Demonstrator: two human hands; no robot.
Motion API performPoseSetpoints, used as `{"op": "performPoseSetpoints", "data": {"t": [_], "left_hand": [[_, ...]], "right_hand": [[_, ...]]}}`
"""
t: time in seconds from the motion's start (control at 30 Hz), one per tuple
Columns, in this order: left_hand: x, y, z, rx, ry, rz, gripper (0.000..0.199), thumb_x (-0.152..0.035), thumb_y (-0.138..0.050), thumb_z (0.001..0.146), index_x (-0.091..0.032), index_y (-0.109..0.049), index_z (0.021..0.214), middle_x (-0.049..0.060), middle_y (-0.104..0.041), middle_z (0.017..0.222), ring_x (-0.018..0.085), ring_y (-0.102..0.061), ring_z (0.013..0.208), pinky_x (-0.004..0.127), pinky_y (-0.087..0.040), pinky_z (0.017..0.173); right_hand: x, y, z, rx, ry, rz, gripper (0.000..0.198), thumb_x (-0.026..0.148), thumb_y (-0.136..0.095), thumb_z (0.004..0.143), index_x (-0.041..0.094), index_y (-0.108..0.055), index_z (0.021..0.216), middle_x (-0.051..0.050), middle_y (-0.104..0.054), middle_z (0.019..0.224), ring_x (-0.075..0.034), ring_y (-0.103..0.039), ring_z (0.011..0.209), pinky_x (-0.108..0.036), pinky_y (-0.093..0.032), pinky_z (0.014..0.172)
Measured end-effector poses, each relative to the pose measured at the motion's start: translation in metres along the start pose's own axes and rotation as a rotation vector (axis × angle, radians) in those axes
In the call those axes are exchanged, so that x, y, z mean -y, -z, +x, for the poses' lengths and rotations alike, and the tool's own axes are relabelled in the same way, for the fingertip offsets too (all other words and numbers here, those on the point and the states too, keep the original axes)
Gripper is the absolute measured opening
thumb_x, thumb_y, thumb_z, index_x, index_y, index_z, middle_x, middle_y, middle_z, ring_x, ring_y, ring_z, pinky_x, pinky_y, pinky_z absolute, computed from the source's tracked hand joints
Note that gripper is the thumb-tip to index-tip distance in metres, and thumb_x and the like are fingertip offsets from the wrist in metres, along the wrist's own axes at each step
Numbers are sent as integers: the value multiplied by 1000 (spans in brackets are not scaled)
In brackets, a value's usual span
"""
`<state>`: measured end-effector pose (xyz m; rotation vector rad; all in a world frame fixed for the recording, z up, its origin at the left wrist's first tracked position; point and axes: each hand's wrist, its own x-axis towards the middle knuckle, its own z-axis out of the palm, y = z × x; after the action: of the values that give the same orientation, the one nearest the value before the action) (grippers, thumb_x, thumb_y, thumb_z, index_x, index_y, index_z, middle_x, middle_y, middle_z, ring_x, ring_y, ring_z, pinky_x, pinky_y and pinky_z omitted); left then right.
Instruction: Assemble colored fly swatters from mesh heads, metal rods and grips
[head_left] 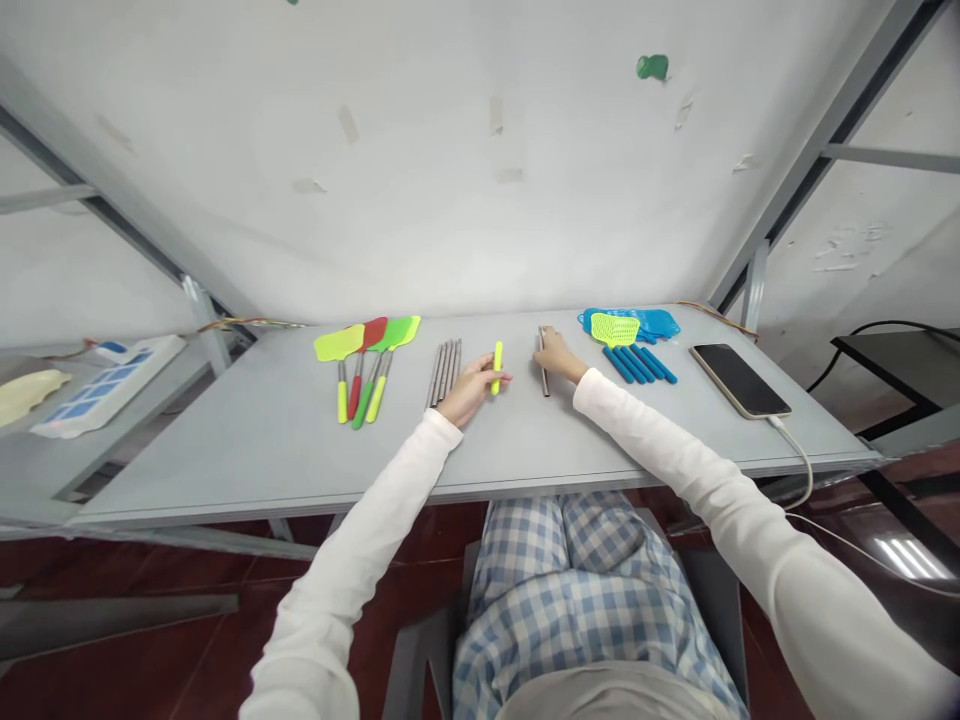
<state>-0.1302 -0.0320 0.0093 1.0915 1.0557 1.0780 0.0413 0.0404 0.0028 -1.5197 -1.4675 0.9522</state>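
Between the fingers of my left hand [466, 388] stands a yellow handle grip [497, 368], roughly upright above the table. My right hand [559, 353] is closed on a metal tube [545, 381], whose lower end points toward me. Several similar metal tubes [445, 370] lie side by side just left of my left hand, their near ends partly behind it. Right of my right hand are several blue handle grips [639, 364] in a row. Above these lie blue fly swatter heads [660, 323] with a yellow swatter head [615, 329] on top.
Fly swatters with handles in yellow, red and green [360, 400] overlap at the left of the grey table [247, 440]. A phone [740, 380] with a white charging cable [796, 450] lies at the right. A white and blue box [112, 385] rests on the left-hand surface.
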Motion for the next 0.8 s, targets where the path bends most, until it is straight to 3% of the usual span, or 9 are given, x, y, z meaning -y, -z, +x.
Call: {"op": "performPoseSetpoints", "data": {"t": [0.1,0.2,0.27,0.37,0.47,0.6,0.7,0.8], "left_hand": [[4,-6,5,-68,-39,118,56,-10,-62,71,-16,-47,125,5,-51,110,6,-61,72,24,-48,74],[5,-16,13,-73,-81,207,61,-10,-64,71,-18,-43,127,8,-50,117,7,-63,73,24,-48,71],[5,-24,20,-53,-117,260,60,-12,-67,70,-19,-44,124,8,-52,118,8,-63,75,24,-48,70],[6,-42,32,-5,-203,338,58,-16,-70,71,-18,-44,122,9,-52,117,10,-61,79,26,-48,72],[10,-59,44,94,-279,392,57,-20,-66,76,-18,-40,126,10,-53,116,11,-62,83,30,-49,79],[19,-67,49,187,-421,692,47,-24,-56,84,-20,-40,128,10,-56,119,20,-56,110,40,-41,99],[24,-63,44,241,-479,1053,25,-27,-48,88,-20,-54,112,9,-59,117,24,-52,114,43,-36,102],[22,-55,37,195,-505,1285,19,-29,-46,89,-19,-59,98,8,-61,107,24,-55,105,40,-40,95]], "right_hand": [[-5,0,-5,-18,45,-114,40,5,-57,60,15,-50,98,-17,-50,112,-33,-42,119,-44,-30,105],[-7,6,-12,-91,117,-257,27,24,-54,79,15,-53,104,-18,-49,119,-32,-41,121,-47,-28,105],[-7,12,-17,-92,187,-273,25,37,-44,89,17,-56,99,-15,-54,113,-28,-46,115,-45,-31,103],[-8,22,-22,-25,302,-187,32,46,-40,91,21,-56,81,-7,-60,94,-21,-52,99,-38,-36,96],[-13,35,-20,-55,354,-113,27,46,-46,87,21,-52,77,-3,-60,87,-16,-53,85,-32,-40,85],[-23,58,-10,-99,247,-109,21,40,-44,88,20,-49,81,-3,-60,87,-16,-56,82,-30,-41,80],[-31,71,-8,-137,189,-285,18,35,-44,89,19,-50,87,-6,-63,87,-18,-57,80,-31,-41,77],[-36,76,-11,-146,199,-522,22,33,-42,91,15,-50,102,-10,-66,87,-22,-59,79,-31,-40,73]]}}
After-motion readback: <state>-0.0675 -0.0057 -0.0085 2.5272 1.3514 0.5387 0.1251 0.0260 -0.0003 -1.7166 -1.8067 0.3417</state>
